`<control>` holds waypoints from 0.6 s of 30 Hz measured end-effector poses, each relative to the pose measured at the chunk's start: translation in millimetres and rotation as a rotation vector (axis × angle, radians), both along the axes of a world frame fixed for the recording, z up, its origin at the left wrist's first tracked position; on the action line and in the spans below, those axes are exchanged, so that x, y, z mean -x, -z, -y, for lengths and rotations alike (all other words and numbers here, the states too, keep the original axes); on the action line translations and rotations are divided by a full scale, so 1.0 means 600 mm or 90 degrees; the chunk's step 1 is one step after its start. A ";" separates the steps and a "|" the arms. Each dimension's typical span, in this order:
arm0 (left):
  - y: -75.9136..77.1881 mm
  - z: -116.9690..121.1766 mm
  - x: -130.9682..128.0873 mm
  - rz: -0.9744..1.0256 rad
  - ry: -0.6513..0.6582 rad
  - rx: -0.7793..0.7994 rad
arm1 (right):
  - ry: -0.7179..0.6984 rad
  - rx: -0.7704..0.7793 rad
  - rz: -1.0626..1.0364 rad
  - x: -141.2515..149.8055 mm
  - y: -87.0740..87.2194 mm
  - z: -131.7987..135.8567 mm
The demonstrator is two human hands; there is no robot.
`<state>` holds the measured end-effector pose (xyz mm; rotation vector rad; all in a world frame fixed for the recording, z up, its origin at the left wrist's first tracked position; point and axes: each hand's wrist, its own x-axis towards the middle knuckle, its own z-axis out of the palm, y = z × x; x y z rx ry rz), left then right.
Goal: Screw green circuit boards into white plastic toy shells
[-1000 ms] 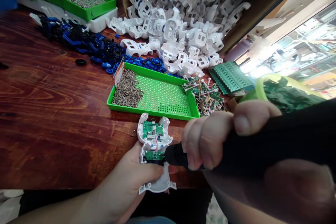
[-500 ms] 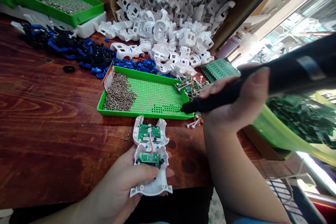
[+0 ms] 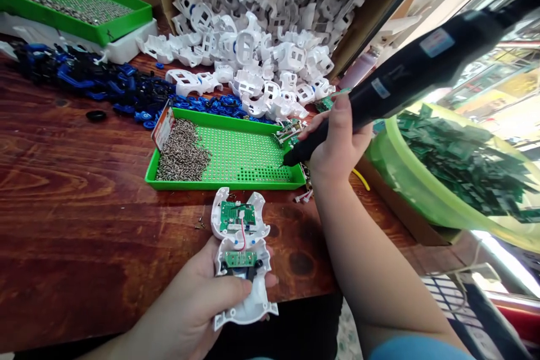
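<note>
My left hand (image 3: 202, 287) grips an opened white plastic housing (image 3: 248, 306), its thumb pressed inside the lower half. Each half holds a green circuit board (image 3: 237, 215), and a red and white wire joins them. My right hand (image 3: 337, 152) is wrapped round a black electric screwdriver (image 3: 392, 79). The driver's tip points down at the right end of a green screw tray (image 3: 223, 184). Small screws stand in rows of holes there, and a heap of loose screws (image 3: 179, 152) fills the tray's left end. Several holes near the tip are without screws.
White housings (image 3: 253, 50) are piled in a cardboard box behind the tray. Blue and black parts (image 3: 84, 81) lie to the left, below another green screw tray (image 3: 105, 31). A yellow-green tub of circuit boards (image 3: 459, 163) stands at right. Loose screws (image 3: 200, 224) lie beside the housing.
The screwdriver now points more steeply downward, and its tip has shifted slightly up and left in view, still over the tray's right end. My left hand keeps hold of the housing.
</note>
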<state>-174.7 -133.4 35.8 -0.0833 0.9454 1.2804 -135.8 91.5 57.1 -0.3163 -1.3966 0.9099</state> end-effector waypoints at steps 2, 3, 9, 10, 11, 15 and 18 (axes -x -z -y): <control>-0.003 -0.002 0.000 -0.002 -0.001 0.002 | -0.001 0.001 0.004 0.001 -0.001 0.002; -0.004 -0.002 0.000 -0.002 -0.001 0.003 | 0.001 0.002 0.004 0.001 -0.001 0.002; -0.002 -0.001 -0.001 -0.009 -0.002 0.000 | 0.000 0.008 0.001 0.002 0.000 0.001; -0.001 -0.001 -0.001 -0.008 -0.002 -0.001 | -0.002 0.009 -0.002 0.002 0.001 0.000; 0.000 -0.001 -0.002 -0.008 -0.002 -0.001 | -0.004 0.010 -0.006 0.003 0.001 0.000; 0.001 -0.002 -0.002 -0.005 -0.003 0.005 | -0.009 0.006 0.004 0.004 0.003 -0.002; -0.002 -0.002 -0.002 -0.002 -0.009 0.006 | -0.013 -0.001 0.013 0.005 0.006 -0.003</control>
